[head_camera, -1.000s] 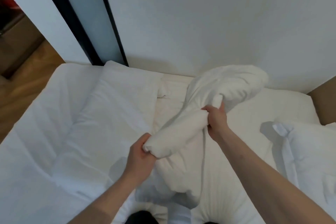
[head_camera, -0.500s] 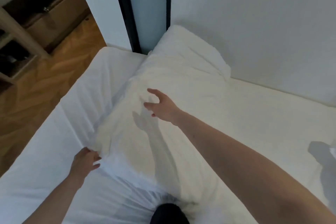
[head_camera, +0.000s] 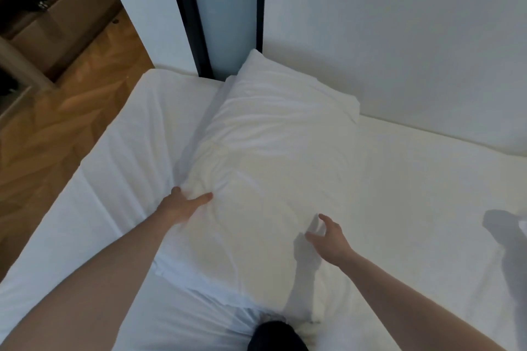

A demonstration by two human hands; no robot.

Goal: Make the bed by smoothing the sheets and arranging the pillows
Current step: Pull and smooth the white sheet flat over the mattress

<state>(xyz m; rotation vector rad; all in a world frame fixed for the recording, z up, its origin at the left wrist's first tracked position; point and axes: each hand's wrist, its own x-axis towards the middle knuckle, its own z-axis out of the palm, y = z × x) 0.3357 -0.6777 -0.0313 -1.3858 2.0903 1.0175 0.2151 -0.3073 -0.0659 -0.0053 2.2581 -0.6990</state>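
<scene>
The pillow [head_camera: 271,168] lies on the bed [head_camera: 114,179], its far end against the wall [head_camera: 399,37] and beside the dark door frame [head_camera: 196,23]. The left hand [head_camera: 178,206] rests on the pillow's left edge; the right hand [head_camera: 330,239] hovers over its near right part. The wooden floor [head_camera: 57,128] lies left of the bed.

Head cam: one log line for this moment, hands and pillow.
left hand: flat on pillow left edge | right hand: open, over its near right part | pillow: lies on sheet, top at wall
</scene>
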